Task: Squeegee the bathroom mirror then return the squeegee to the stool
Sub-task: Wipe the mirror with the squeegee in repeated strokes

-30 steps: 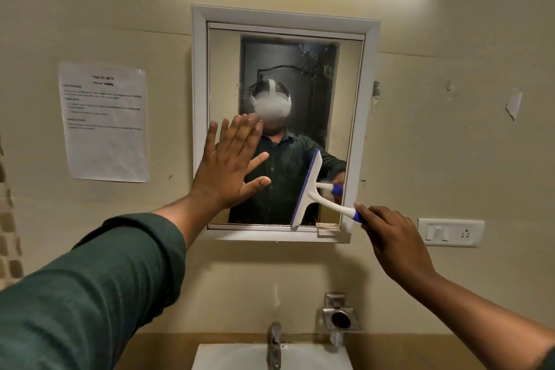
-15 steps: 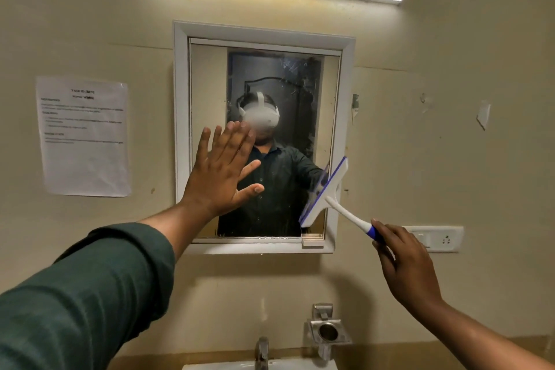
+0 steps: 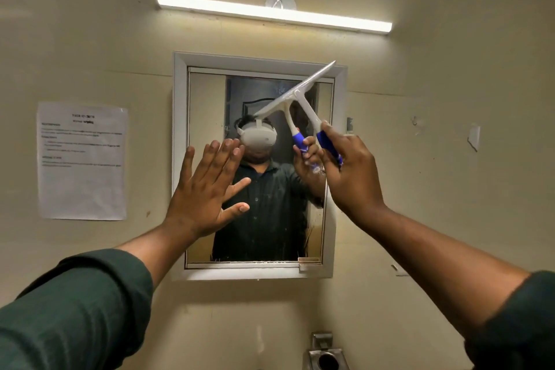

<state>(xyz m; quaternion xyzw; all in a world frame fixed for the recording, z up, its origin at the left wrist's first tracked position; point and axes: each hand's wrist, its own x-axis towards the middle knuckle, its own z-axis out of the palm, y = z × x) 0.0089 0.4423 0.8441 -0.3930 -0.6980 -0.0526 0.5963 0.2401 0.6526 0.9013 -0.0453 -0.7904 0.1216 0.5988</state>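
Head view: the right hand has its grip curled round the blue handle of the white plastic squeegee, blade tilted against the white-framed wall mirror's upper right; the left hand presses flat, fingers spread, holding nothing.

The small print on the paper notice is too blurred to be read. Part of the squeegee handle is hidden by the right hand. The metal holder is cut off by the bottom edge.
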